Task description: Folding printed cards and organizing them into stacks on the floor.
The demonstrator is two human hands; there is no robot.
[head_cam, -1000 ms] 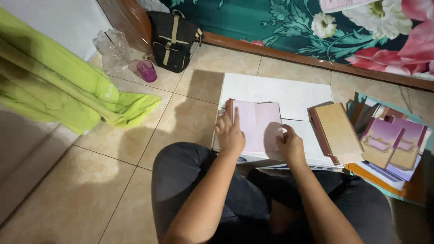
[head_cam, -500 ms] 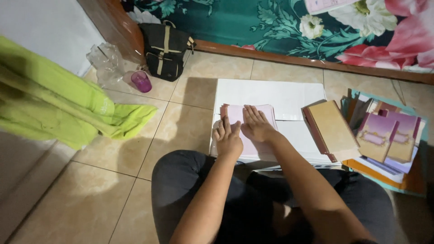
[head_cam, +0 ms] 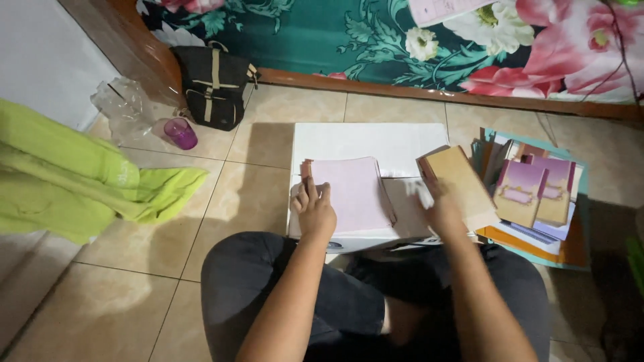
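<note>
A: Left hand [head_cam: 314, 211]?
B: Laid flat on the near left corner of the pink paper stack [head_cam: 352, 194], fingers held close together and pressing down. Nothing is gripped.

A: Right hand [head_cam: 439, 208]?
B: Blurred. It is seen at the near edge of the tan card bundle [head_cam: 459, 184], touching or just beside it. Whether anything is held cannot be told.

A: Where is the pink stack placed?
B: On a white flat box [head_cam: 362, 144], centre of the scene, just beyond the crossed legs in dark trousers [head_cam: 282, 295]. The tan bundle is angled at the box's right edge.

A: Surroundings?
B: A pile of purple-and-tan folded cards [head_cam: 537, 191] is set on teal and orange sheets at right. A black bag with tan straps [head_cam: 215, 84] is leaned against the far wooden base. A purple cup [head_cam: 181, 133] and crumpled clear plastic [head_cam: 124, 104] are seen far left. Lime green cloth [head_cam: 80, 177] is spread at left. Beige tiled floor [head_cam: 168, 248] is under everything; a floral teal fabric [head_cam: 402, 33] is hung along the far side.
</note>
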